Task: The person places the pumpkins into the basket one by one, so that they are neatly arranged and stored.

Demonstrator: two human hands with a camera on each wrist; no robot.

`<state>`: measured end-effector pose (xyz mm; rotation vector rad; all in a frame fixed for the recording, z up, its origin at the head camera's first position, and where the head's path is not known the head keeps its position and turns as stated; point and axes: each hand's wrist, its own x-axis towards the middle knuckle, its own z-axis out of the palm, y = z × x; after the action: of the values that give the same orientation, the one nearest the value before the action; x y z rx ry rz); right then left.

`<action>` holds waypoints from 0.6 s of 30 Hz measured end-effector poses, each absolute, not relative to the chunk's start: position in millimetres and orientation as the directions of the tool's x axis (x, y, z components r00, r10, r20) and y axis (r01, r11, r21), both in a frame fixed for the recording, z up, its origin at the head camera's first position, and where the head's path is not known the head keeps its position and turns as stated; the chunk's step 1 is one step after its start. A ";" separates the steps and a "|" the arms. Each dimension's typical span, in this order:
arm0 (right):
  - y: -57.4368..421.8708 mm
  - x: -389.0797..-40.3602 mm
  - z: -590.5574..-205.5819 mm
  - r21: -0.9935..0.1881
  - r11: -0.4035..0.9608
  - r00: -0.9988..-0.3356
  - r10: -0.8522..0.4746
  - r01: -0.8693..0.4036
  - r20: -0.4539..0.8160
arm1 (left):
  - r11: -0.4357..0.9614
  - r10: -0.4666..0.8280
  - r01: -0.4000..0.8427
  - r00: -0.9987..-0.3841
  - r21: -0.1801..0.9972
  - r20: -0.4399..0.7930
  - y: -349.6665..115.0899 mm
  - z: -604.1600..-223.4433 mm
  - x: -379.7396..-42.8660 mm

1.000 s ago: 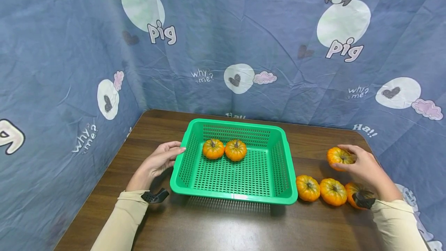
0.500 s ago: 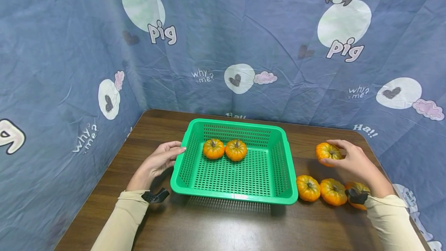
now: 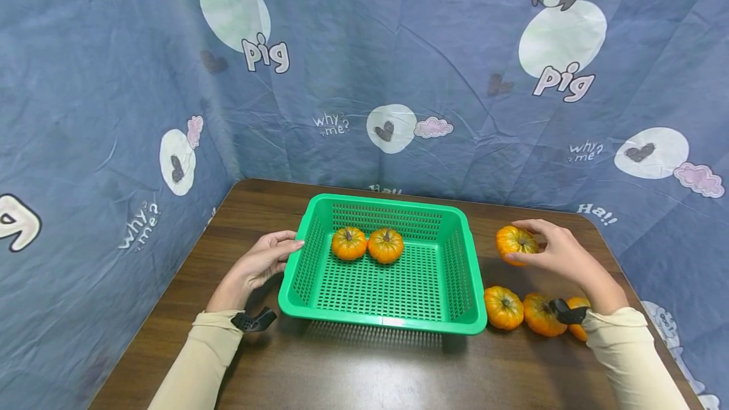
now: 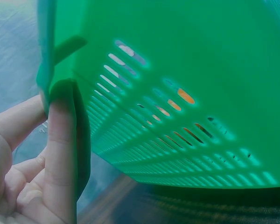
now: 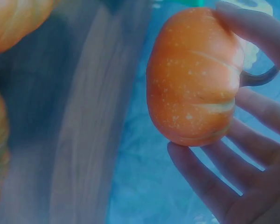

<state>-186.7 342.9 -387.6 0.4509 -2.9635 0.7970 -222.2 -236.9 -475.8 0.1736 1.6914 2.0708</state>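
Observation:
My left hand (image 3: 263, 262) grips the left rim of a green plastic basket (image 3: 381, 321), thumb on top and fingers under the edge; the left wrist view shows the fingers (image 4: 60, 154) against its slotted wall. Two small orange pumpkins (image 3: 349, 243) sit side by side in the back left of the basket. Off the basket's right side, above the table, my right hand (image 3: 560, 253) holds another small pumpkin (image 3: 514, 244) between thumb and fingers. In the right wrist view this pumpkin (image 5: 193, 79) shows its curved stem toward the palm.
A row of three more pumpkins (image 3: 504, 308) lies on the brown table (image 3: 387, 375) to the right of the basket, partly under my right wrist. A blue printed cloth (image 3: 342, 81) hangs behind and beside the table.
My right hand has carried its pumpkin leftward and slightly away from me, closer to the basket. The left hand and the basket have stayed still.

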 end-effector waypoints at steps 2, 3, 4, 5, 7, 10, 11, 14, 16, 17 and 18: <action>338.0 -189.5 -384.0 -0.490 0.821 -0.955 -0.276 -0.295 0.112 | -0.143 0.421 -0.267 -0.888 0.953 -0.186 -236.8 -476.2 -222.4; 335.4 -191.0 -382.0 -0.490 0.819 -0.953 -0.281 -0.298 0.112 | -0.143 0.421 -0.267 -0.888 0.953 -0.186 -236.7 -476.5 -222.4; 332.6 -192.7 -379.5 -0.491 0.817 -0.952 -0.285 -0.302 0.111 | -0.144 0.421 -0.266 -0.888 0.953 -0.184 -236.8 -476.5 -222.5; 329.4 -194.3 -377.0 -0.491 0.815 -0.951 -0.290 -0.306 0.112 | -0.143 0.422 -0.265 -0.888 0.954 -0.184 -237.0 -476.5 -222.5; 322.7 -197.3 -372.7 -0.485 0.814 -0.946 -0.303 -0.319 0.112 | -0.141 0.423 -0.263 -0.888 0.954 -0.182 -237.1 -476.6 -222.4; 313.2 -200.8 -368.2 -0.477 0.813 -0.940 -0.324 -0.335 0.107 | -0.137 0.426 -0.259 -0.887 0.956 -0.180 -237.0 -476.9 -222.3; 310.3 -201.8 -367.1 -0.474 0.813 -0.938 -0.331 -0.339 0.104 | -0.136 0.425 -0.258 -0.887 0.957 -0.179 -237.0 -477.0 -222.3; 302.5 -204.5 -365.0 -0.473 0.811 -0.935 -0.344 -0.343 0.088 | -0.133 0.425 -0.256 -0.888 0.958 -0.178 -236.8 -477.2 -222.6; 297.3 -206.5 -363.9 -0.469 0.812 -0.932 -0.354 -0.347 0.076 | -0.131 0.425 -0.256 -0.887 0.958 -0.179 -236.9 -477.1 -222.8; 294.4 -207.4 -363.2 -0.473 0.811 -0.932 -0.357 -0.345 0.069 | -0.130 0.425 -0.257 -0.887 0.958 -0.180 -236.9 -477.0 -222.9; 291.4 -208.7 -362.5 -0.471 0.811 -0.931 -0.360 -0.347 0.065 | -0.131 0.426 -0.258 -0.886 0.957 -0.180 -237.0 -476.8 -222.9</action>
<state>-208.7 291.4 -362.5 0.5891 -3.0153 0.7768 -222.9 -237.0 -476.8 0.1873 1.7027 2.0622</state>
